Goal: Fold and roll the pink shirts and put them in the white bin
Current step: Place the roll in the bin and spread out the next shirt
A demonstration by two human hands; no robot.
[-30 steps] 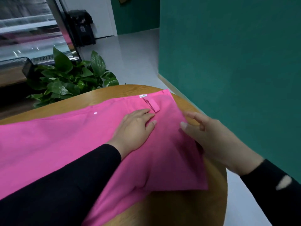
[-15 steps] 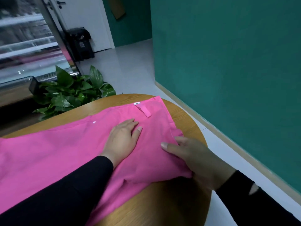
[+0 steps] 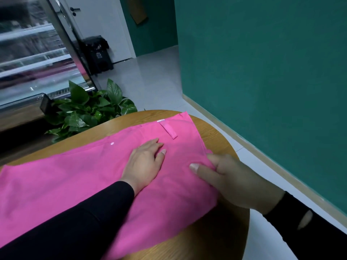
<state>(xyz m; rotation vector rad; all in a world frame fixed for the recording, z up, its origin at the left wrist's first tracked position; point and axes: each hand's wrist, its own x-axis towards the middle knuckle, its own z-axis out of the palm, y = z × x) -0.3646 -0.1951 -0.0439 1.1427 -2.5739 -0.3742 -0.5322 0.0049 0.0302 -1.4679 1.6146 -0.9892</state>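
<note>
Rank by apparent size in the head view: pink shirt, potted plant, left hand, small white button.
1. pink shirt
2. potted plant, though it stands farther from the camera
3. left hand, flat on the shirt
4. white button

**Shirt flat on table, both hands on it**

Pink shirt (image 3: 75, 184) spread across the round wooden table (image 3: 216, 241). Left hand (image 3: 144, 164) lies flat on the shirt, fingers straight, just short of the pink loop (image 3: 169, 130) near the shirt's far edge. Right hand (image 3: 232, 182) at the shirt's right edge, thumb on top, fingers curled under, pinching the cloth. Both sleeves black. Plant (image 3: 88, 111) just behind the table's far rim; teal wall (image 3: 262, 72) off the table's right side.
</note>
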